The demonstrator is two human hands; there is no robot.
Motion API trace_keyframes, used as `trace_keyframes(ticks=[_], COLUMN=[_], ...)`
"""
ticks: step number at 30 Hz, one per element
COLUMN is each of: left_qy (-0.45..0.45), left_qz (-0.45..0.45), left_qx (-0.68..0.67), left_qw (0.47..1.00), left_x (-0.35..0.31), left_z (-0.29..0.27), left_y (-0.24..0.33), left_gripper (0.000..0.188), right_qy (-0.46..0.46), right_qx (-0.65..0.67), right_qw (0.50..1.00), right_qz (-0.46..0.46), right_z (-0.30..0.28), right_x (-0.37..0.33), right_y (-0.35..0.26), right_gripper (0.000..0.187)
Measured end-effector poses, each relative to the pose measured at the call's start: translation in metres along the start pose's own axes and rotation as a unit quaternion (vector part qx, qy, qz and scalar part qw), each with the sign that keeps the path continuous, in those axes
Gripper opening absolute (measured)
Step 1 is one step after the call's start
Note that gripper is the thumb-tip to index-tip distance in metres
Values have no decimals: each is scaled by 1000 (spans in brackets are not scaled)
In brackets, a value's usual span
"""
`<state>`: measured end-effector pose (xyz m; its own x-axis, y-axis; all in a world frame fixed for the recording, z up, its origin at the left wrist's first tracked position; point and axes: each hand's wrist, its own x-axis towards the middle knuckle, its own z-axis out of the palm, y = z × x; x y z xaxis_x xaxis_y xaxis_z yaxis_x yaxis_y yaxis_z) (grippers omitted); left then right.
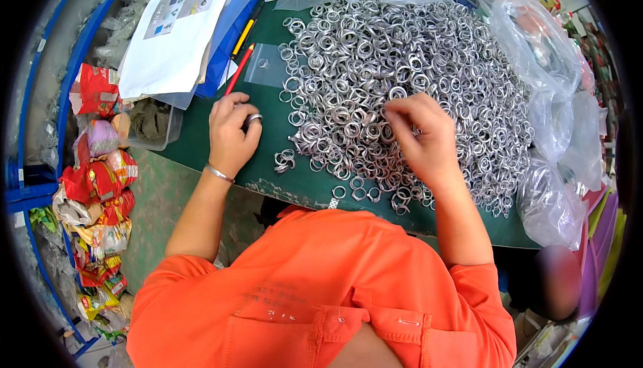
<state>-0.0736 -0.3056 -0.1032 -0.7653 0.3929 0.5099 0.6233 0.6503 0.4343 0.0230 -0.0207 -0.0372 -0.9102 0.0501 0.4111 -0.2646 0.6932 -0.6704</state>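
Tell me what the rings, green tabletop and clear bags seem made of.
Rings: probably metal, semi-shiny, given their silvery-grey glints. Tabletop: apparently smooth coating or paint, its edge worn pale; core unclear. Bags: likely thin plastic film, glossy, see-through and creased.

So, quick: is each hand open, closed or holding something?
Left hand: closed, holding a round silver metal ring.
Right hand: at the heap of silver metal rings; grip can't be told.

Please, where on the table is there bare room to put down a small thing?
Bare patches: green tabletop between the clear box and left hand, and between that hand and the ring pile. Crowded: the middle and right, under that pile and plastic bags.
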Motion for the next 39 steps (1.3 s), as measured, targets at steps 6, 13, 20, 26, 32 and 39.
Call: trace_keyframes(ticks=[6,13,20,26,32,39], left_qy=[-30,-40,-49,14,-96,-158], left_qz=[3,19,45,59,73,-95], left_qx=[-15,-45,-4,9,-148,-204], left_qw=[999,998,998,998,982,961], left_x=[-1,-3,-3,0,-12,-42], left_z=[4,1,4,-4,-31,-25], left_y=[-4,-5,-10,1,23,35], left_gripper=[23,23,20,21,24,13], right_qy=[-64,31,105,-87,-155,-144], right_qx=[-194,-43,-219,-67,-89,-27], right_qw=[974,998,970,977,958,967], right_qz=[-100,29,-10,-183,-225,-209], right_z=[15,-2,-9,45,99,93], right_x=[-3,-4,-6,-9,-12,-12], right_y=[2,-5,7,-25,-31,-26], right_gripper=[14,10,20,20,12,13])
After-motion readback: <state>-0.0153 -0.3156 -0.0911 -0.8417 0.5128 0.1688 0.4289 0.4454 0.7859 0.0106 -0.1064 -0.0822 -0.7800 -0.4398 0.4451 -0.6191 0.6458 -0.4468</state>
